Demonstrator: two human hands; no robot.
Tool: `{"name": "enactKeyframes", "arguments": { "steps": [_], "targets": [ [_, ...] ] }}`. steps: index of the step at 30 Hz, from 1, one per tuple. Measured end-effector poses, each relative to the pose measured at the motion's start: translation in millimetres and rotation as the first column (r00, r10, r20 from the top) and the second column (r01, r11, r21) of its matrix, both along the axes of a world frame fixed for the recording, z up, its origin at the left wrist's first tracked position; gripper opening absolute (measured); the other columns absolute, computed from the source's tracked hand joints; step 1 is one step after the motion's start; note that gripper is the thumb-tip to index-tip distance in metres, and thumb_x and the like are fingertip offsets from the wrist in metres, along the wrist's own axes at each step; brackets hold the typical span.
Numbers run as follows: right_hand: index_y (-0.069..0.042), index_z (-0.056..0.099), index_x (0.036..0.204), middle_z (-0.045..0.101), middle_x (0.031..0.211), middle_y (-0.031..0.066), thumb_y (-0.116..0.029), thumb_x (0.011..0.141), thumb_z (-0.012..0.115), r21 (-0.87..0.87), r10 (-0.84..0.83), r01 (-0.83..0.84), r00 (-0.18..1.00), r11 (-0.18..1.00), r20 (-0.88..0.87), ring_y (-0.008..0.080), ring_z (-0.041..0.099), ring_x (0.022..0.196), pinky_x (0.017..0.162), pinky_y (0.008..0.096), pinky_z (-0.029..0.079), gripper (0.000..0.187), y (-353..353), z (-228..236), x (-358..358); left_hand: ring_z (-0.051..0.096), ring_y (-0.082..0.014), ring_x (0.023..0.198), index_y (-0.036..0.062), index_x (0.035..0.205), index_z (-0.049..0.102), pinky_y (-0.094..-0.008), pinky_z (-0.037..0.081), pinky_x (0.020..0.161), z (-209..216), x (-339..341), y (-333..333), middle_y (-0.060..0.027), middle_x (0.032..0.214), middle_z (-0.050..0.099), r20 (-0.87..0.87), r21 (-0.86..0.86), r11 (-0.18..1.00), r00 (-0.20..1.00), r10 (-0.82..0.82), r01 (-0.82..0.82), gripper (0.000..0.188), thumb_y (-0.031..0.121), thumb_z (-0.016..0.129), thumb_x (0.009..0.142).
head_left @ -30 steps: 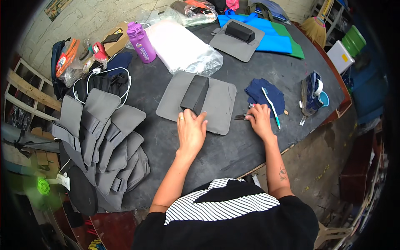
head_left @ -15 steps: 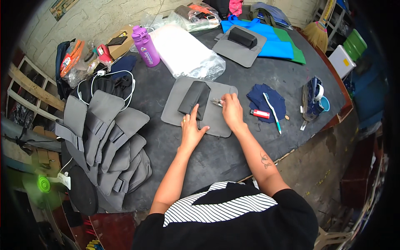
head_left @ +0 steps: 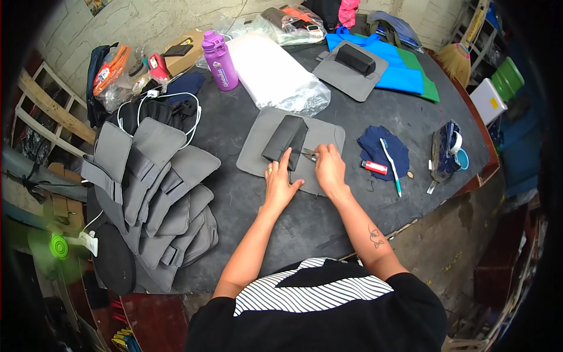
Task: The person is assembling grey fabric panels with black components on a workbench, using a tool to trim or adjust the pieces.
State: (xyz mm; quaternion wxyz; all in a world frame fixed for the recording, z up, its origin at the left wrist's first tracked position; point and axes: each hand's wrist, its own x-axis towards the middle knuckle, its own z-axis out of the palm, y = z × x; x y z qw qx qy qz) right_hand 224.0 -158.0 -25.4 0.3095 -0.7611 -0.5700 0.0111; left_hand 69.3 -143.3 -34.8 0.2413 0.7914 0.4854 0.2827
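Observation:
A grey fabric panel with rounded corners lies flat on the table, with a raised black padded block on it. My left hand rests on the near part of the panel, fingers stretched out and thumb spread, fingertips against the block's near end. In my right hand is a pair of small metal thread snips, with its tips pointing left, close to the block's right edge. My right fingers are wrapped round the snips and hide most of its handle.
On the left lies a pile of grey fabric pieces. A purple bottle and a white plastic-wrapped stack stand behind. A similar panel lies far right. Nearer are a dark blue cloth, a red lighter and a toothbrush.
The whole view has shifted slightly. Relative to the panel, my right hand with the snips has come nearer to me and closer to the block. My left hand stays in place.

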Motion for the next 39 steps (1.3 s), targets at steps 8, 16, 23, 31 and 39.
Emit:
{"name": "enactKeyframes", "arguments": {
  "steps": [8, 16, 23, 31, 39],
  "targets": [
    [-0.005, 0.060, 0.091, 0.054, 0.087, 0.0136, -0.007, 0.087, 0.054, 0.025, 0.091, -0.091, 0.996, 0.996, 0.000, 0.0348, 0.058, 0.085, 0.071, 0.0458, 0.048, 0.008, -25, 3, -12, 0.048, -0.0351, 0.108, 0.0159, 0.146, 0.030, -0.0482, 0.035, 0.097, 0, -1, 1, -0.0160, 0.111, 0.051, -0.009, 0.000, 1.000, 1.000, 0.014, -0.014, 0.100, 0.017, 0.085, 0.062],
    [-0.005, 0.059, 0.090, 0.054, 0.088, 0.0132, -0.005, 0.084, 0.055, -0.001, 0.110, -0.110, 0.992, 0.994, 0.065, 0.0336, 0.058, 0.085, 0.071, 0.0455, 0.049, 0.007, -28, 3, -15, 0.049, -0.0342, 0.107, 0.0161, 0.145, 0.031, -0.0470, 0.035, 0.096, -4, -1, -1, -0.0157, 0.110, 0.052, -0.001, 0.033, 0.999, 1.000, 0.013, -0.013, 0.099, 0.017, 0.085, 0.062],
    [-0.004, 0.059, 0.086, 0.054, 0.088, 0.0124, -0.004, 0.076, 0.058, 0.030, 0.025, -0.029, 0.993, 0.999, 0.114, 0.0314, 0.057, 0.085, 0.073, 0.0430, 0.049, 0.010, -20, 5, -18, 0.049, -0.0344, 0.108, 0.0160, 0.145, 0.031, -0.0473, 0.036, 0.096, -2, 0, -1, -0.0160, 0.111, 0.052, -0.008, 0.017, 1.000, 1.000, 0.007, -0.007, 0.098, 0.016, 0.084, 0.063],
    [-0.003, 0.058, 0.085, 0.053, 0.088, 0.0120, -0.004, 0.075, 0.058, 0.063, 0.054, -0.059, 0.995, 0.996, 0.086, 0.0308, 0.057, 0.086, 0.074, 0.0422, 0.048, 0.010, -25, 5, -15, 0.049, -0.0344, 0.108, 0.0154, 0.145, 0.032, -0.0478, 0.035, 0.097, 0, 0, -1, -0.0161, 0.112, 0.052, 0.002, 0.020, 1.000, 1.000, 0.018, -0.018, 0.097, 0.016, 0.084, 0.063],
    [-0.003, 0.058, 0.088, 0.054, 0.089, 0.0119, -0.003, 0.076, 0.057, 0.050, 0.110, -0.114, 0.991, 0.992, 0.076, 0.0311, 0.057, 0.086, 0.074, 0.0428, 0.048, 0.012, -31, 1, -18, 0.048, -0.0355, 0.106, 0.0154, 0.146, 0.029, -0.0476, 0.036, 0.093, -6, -1, 0, -0.0174, 0.109, 0.051, 0.002, 0.093, 0.996, 1.000, 0.006, -0.007, 0.099, 0.016, 0.084, 0.063]
  ]
}}
